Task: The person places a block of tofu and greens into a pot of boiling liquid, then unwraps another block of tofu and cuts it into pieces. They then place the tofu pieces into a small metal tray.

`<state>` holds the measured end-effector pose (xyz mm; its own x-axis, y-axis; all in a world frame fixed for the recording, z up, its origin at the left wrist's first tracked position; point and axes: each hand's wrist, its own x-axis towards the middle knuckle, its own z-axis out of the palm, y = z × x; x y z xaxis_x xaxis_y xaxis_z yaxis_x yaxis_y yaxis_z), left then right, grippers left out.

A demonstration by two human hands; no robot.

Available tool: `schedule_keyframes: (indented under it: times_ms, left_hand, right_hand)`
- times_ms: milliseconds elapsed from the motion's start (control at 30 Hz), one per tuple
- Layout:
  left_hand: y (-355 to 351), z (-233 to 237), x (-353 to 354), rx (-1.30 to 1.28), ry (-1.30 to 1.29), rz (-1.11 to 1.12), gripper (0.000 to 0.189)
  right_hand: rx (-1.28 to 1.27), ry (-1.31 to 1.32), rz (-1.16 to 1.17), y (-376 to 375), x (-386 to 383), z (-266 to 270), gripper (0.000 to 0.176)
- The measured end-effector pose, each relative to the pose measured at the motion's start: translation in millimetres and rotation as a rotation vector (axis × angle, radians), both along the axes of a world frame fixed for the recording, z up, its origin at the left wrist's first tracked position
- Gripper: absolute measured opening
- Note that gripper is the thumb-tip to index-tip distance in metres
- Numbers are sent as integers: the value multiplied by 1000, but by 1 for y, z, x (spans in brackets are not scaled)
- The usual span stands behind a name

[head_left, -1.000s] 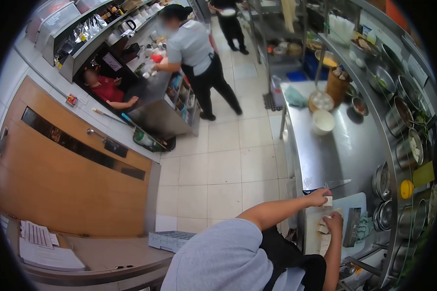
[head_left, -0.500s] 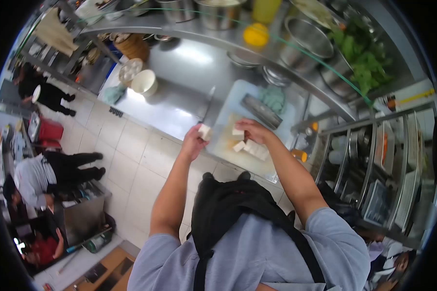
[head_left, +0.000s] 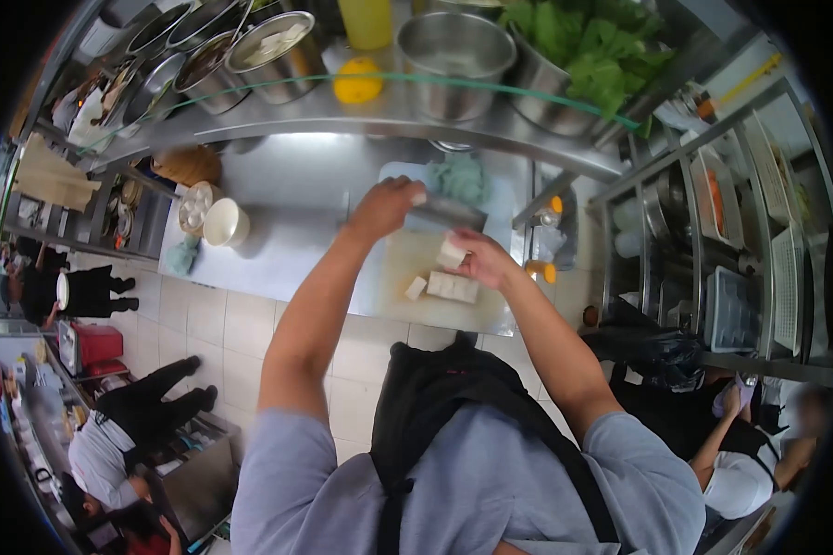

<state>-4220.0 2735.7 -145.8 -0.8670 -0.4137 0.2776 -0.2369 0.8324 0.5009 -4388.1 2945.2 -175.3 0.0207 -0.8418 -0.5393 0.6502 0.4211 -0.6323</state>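
Note:
My right hand (head_left: 488, 260) is closed on a block of white tofu (head_left: 451, 252) over the cutting board (head_left: 372, 294). Below it on the board lie a cut row of tofu (head_left: 453, 288) and a single loose tofu piece (head_left: 416, 288). My left hand (head_left: 386, 205) is raised over the board's left side, fingers closed, with a bit of white tofu (head_left: 419, 198) showing at the fingertips. Just beyond the right hand, a wide dark blade (head_left: 451, 213), like a cleaver, lies across the board beside a crumpled green cloth (head_left: 460, 178).
A metal shelf (head_left: 342, 118) crosses above the counter, carrying a pot of white pieces (head_left: 270, 57), a steel pot (head_left: 455, 67) and leafy greens (head_left: 585, 51). White bowl (head_left: 226, 223) stands at left. Racks (head_left: 703, 231) flank the right; several people are nearby.
My left hand has moved forward and up, from the board's near-left edge toward the blade. My right hand still grips tofu near the row. The view has shifted, showing more of the shelf.

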Motion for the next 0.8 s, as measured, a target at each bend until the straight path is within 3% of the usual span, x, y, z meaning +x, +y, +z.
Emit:
schedule_keyframes:
  times_ms: [33,167,267,333,467,533,600,700,800]
  left_hand:
    - [-5,-2,-12,-139,-118,-121,28]
    - [-11,-10,-41,-311,-390,-231,30]
    - [-7,-13,-52,-286,-538,-212,25]
    - [2,-16,-56,-358,-708,-19,28]
    - [20,-5,-55,-437,-792,51,30]
    - [38,24,-49,73,-371,-5,37]
    - [73,40,-36,540,-108,-140,50]
    - [123,56,-33,513,15,2,63]
    - [132,39,-28,490,33,131,61]
  right_hand:
    - [27,9,-41,5,-3,2,37]
    - [95,12,-201,20,-15,4,36]
    - [28,-28,-255,29,-22,3,35]
    - [24,-46,-302,33,-23,4,34]
    - [14,-104,-357,36,-25,6,32]
    - [-9,-102,-411,34,-21,10,32]
    - [-26,-105,-468,33,-12,21,32]
    - [-66,-52,-458,28,-3,29,32]
    - [-98,-28,-406,20,4,20,33]
